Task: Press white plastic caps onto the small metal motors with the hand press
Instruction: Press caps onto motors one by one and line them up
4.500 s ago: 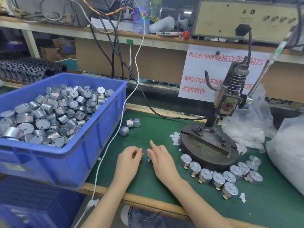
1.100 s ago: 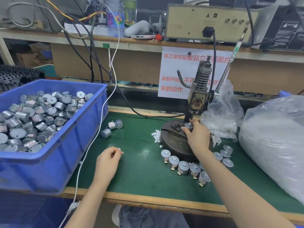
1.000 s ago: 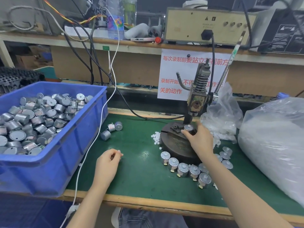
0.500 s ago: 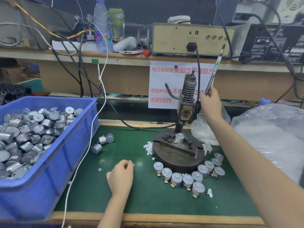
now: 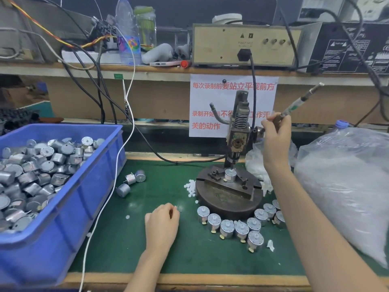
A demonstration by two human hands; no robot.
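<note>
The hand press [image 5: 237, 142] stands on a round dark base [image 5: 227, 199] on the green mat. One small metal motor [image 5: 230, 175] sits upright in the fixture under the ram. My right hand [image 5: 275, 140] grips the press lever [image 5: 301, 101], which leans to the right. My left hand [image 5: 162, 224] rests on the mat left of the base, its curled fingertips pinching what looks like a small white cap. Several motors [image 5: 227, 228] stand in a curved row in front of the base. Loose white caps [image 5: 190, 187] lie at its left edge.
A blue bin [image 5: 63, 218] full of motors fills the left side. Three loose motors [image 5: 130, 180] lie beside it, and a white cable [image 5: 117, 157] hangs over its rim. A large clear bag [image 5: 347, 186] is at the right, a smaller bag [image 5: 255, 165] behind the press.
My right hand let go of the motor in the fixture, rose to the lever and swung it down to the right. My left hand stayed on the mat.
</note>
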